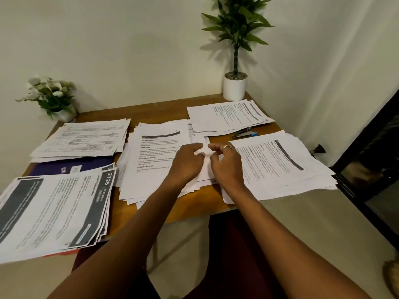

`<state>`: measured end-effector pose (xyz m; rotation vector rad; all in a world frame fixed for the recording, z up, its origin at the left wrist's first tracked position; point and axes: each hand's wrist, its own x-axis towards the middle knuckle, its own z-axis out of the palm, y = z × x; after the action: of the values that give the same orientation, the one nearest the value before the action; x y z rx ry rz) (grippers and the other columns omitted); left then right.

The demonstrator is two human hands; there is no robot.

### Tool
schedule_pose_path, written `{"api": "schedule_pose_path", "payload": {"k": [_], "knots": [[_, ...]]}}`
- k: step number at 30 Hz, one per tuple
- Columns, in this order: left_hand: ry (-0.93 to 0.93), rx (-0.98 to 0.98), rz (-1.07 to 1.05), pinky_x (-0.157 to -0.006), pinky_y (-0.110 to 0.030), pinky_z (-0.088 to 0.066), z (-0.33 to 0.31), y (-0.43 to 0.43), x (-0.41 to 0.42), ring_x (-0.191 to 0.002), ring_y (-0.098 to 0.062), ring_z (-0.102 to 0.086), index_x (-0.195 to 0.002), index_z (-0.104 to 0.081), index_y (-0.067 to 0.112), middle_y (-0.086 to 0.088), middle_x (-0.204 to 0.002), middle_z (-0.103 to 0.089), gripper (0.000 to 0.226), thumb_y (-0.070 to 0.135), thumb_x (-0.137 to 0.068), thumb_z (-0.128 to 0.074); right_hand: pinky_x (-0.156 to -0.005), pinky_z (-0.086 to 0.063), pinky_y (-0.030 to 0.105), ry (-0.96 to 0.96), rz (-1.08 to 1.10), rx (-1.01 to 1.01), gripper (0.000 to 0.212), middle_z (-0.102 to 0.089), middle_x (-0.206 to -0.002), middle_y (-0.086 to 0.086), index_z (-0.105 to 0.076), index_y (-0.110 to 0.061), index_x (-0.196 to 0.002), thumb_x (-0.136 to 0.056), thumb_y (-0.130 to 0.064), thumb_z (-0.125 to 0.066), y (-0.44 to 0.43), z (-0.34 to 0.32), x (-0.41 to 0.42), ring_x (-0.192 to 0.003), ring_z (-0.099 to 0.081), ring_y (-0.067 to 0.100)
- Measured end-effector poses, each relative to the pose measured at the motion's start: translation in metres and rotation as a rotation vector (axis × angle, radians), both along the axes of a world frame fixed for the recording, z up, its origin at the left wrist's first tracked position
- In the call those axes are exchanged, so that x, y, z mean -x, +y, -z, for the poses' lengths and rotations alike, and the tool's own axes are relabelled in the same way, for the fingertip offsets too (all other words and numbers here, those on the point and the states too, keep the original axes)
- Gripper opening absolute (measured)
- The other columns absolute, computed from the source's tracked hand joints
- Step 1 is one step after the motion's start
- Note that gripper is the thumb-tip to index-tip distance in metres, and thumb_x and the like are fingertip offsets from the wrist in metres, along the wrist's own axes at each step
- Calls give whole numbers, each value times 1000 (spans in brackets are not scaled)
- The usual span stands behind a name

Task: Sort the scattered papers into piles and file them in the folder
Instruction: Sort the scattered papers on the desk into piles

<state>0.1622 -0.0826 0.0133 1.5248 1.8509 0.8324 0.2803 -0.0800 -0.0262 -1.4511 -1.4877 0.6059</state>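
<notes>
Printed white papers cover a wooden table [190, 212]. A loose middle pile [155, 160] lies in front of me. My left hand [187, 162] and my right hand [224, 162], with a ring on one finger, both rest on its right edge, fingers curled over a blank white sheet [206, 153] between them. Sorted piles lie at the right [280, 167], far right [228, 115], far left [84, 137] and near left [56, 208]. A dark blue folder [64, 168] shows partly between the two left piles.
A grey stapler [244, 133] lies between the two right piles. A tall potted plant [235, 85] stands at the far right corner, a small flower pot [58, 104] at the far left. The near-left pile overhangs the table edge. A dark doorway is at the right.
</notes>
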Motion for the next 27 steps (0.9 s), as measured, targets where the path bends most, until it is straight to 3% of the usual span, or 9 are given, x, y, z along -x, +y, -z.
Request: {"api": "schedule_pose_path", "payload": {"k": [2, 5, 9, 12, 16, 18, 20, 23, 27], "knots": [[55, -46, -120, -118, -37, -33, 2, -5, 24, -141, -21, -46, -134, -65, 25, 2, -152, -52, 33, 20, -102, -60, -95, -50, 18, -5, -42, 31, 25, -67, -129, -6, -69, -27, -120, -99, -16, -62, 2, -3, 11, -111, -60, 6], [139, -46, -232, -114, -37, -36, 16, -17, 66, -136, -25, -49, -128, -66, 23, -3, -146, -55, 30, 21, -98, -65, -100, -47, 25, -63, -146, 144, 33, -61, -141, -4, -63, -26, -133, -100, -25, -63, 7, -2, 36, -122, -59, 12], [352, 146, -212, -112, -46, -35, 37, -32, 96, -137, -29, -42, -137, -56, 25, -5, -149, -46, 56, 45, -88, -75, -112, -42, 39, -84, -214, 309, 54, -46, -156, -2, -47, -28, -148, -98, -35, -66, 16, 6, 65, -141, -46, 22], [377, 101, -214, -112, -46, -35, 45, -36, 98, -135, -27, -44, -136, -57, 25, -3, -148, -49, 58, 50, -87, -75, -106, -46, 34, 4, -193, 277, 53, -48, -154, -2, -48, -28, -146, -97, -25, -68, 18, 7, 77, -137, -50, 22], [360, 21, -216, -112, -45, -36, 51, -39, 99, -134, -25, -45, -134, -58, 26, -2, -147, -51, 55, 48, -87, -75, -75, -46, 10, 161, -115, 216, 61, -49, -149, 0, -48, -28, -142, -90, -15, -77, 18, -2, 83, -122, -59, 18], [343, -4, -206, -112, -44, -36, 53, -40, 99, -133, -23, -45, -132, -59, 27, 0, -146, -52, 53, 49, -87, -75, -79, -46, 17, 192, -135, 288, 67, -52, -148, 1, -44, -26, -145, -88, -18, -79, 19, -6, 83, -125, -58, 21], [307, -25, -194, -112, -44, -36, 56, -41, 100, -134, -22, -45, -131, -59, 27, 1, -146, -52, 52, 50, -87, -74, -82, -49, 24, 163, -177, 363, 56, -58, -144, 0, -50, -22, -141, -91, -23, -76, 21, -6, 81, -119, -62, 22], [268, -79, -226, -114, -48, -34, 57, -43, 102, -137, -24, -43, -134, -58, 25, -1, -148, -51, 54, 51, -88, -72, -69, -54, 23, 235, -166, 463, 20, -69, -128, 1, -62, -19, -116, -98, -26, -67, 22, -5, 74, -93, -68, 13], [210, -133, -378, -117, -56, -26, 50, -45, 105, -146, -31, -28, -146, -44, 21, -8, -157, -35, 67, 50, -91, -69, -71, -60, 26, 452, -105, 440, 19, -69, -122, -4, -61, -18, -119, -100, -21, -60, 19, -7, 62, -91, -68, 11]]}}
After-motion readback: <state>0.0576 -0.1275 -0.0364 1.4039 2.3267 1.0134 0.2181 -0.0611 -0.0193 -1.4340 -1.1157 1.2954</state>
